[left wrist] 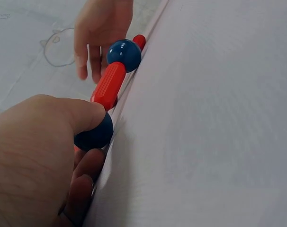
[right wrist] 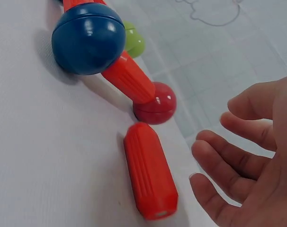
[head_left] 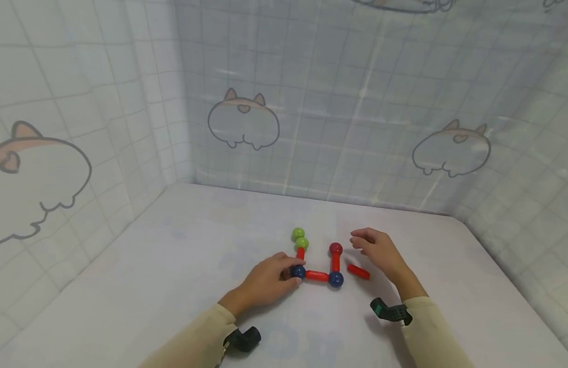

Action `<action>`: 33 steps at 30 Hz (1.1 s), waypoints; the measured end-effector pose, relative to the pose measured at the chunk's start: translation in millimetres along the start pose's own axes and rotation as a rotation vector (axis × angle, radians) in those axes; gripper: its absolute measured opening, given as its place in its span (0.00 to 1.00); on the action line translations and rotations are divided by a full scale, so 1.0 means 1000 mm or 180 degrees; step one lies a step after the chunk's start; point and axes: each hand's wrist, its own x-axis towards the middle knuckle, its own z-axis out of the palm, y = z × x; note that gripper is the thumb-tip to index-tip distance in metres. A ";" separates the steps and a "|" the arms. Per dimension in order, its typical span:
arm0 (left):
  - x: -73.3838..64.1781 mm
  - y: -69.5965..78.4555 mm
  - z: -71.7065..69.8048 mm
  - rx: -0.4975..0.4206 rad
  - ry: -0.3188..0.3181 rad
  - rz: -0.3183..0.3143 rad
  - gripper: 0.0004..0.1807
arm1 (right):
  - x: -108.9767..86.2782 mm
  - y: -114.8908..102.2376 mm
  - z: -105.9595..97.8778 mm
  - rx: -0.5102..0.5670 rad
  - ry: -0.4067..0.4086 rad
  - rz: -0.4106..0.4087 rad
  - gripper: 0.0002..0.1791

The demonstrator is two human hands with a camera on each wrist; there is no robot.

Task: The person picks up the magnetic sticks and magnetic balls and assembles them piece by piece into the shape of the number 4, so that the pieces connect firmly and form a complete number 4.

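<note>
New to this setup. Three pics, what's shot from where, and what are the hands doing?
No machine here: a person works with two bare hands. The wide picture comes from a camera on the head, looking down at a pale table. The other two come from cameras strapped to each wrist, so each shows its own hand up close.

On the table lies a chain of toy sticks and balls: two green balls, red sticks, two dark blue balls and a dark red ball. The left hand pinches the left blue ball at the chain's corner. The right hand hovers open and holds nothing; a loose red stick lies on the table beside it, seen close in the right wrist view.
</note>
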 end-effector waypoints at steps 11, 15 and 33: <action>0.000 0.005 0.003 0.0071 0.0076 0.0009 0.24 | -0.020 0.013 -0.010 -0.0131 -0.0063 -0.0105 0.20; -0.001 0.005 0.003 0.0082 0.0099 0.0030 0.24 | -0.029 0.020 -0.011 -0.0254 -0.0076 -0.0101 0.21; 0.004 0.008 0.003 0.0119 0.0132 -0.0143 0.24 | -0.048 0.030 -0.008 -0.0552 -0.0113 -0.0045 0.16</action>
